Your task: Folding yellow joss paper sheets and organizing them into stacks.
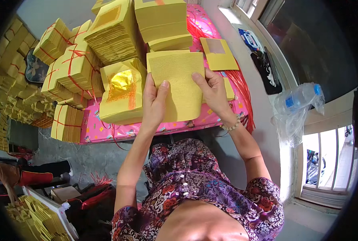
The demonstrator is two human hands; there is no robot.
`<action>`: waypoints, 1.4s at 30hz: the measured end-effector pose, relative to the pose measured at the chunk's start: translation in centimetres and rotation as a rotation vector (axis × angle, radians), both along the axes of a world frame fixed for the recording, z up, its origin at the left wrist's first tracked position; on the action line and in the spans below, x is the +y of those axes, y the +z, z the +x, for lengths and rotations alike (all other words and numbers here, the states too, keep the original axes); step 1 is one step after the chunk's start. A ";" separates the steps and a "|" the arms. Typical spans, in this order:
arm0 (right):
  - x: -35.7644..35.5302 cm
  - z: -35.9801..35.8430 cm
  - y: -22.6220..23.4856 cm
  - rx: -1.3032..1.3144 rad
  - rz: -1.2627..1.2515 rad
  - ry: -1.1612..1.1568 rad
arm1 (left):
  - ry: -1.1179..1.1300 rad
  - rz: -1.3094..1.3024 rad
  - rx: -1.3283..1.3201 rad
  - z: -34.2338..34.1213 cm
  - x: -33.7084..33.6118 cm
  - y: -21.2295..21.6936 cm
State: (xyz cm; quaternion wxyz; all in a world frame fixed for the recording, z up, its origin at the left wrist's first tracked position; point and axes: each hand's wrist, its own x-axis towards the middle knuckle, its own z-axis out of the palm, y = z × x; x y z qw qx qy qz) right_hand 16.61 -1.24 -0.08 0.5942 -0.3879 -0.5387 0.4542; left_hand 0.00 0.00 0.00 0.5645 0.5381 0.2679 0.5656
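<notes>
Between my two hands is a stack of yellow paper sheets [179,88], tilted up over the table's near edge. My left hand [155,96] grips its left side, thumb on the front face. On the right side, my right hand [214,90] is closed round the edge, its thumb pressed on the front. To the left lies a yellow paper pile [120,114] topped with a crinkled gold foil patch. A tall yellow stack [116,40] stands behind it. Beyond the sheets in my hands, another yellow pile [163,24] rises.
Bundles tied with red string [72,70] crowd the left of the pink patterned table cover [94,132]. A loose yellow sheet [219,60] and red strings [243,92] lie at the right. A plastic bottle [297,98] is on the window ledge. At lower left, another person's arm [6,180] shows.
</notes>
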 end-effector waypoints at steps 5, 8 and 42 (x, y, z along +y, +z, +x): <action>-0.2 -0.7 0.0 0.022 0.067 -0.078 | 0.036 -0.002 -0.016 0.0 -0.7 0.0; 0.1 -0.3 0.0 0.026 0.057 -0.103 | 0.032 0.003 0.013 0.0 -1.2 0.0; -1.3 0.1 -1.1 -0.154 -0.084 -0.015 | -0.015 -0.195 -0.053 -1.0 -0.2 -0.6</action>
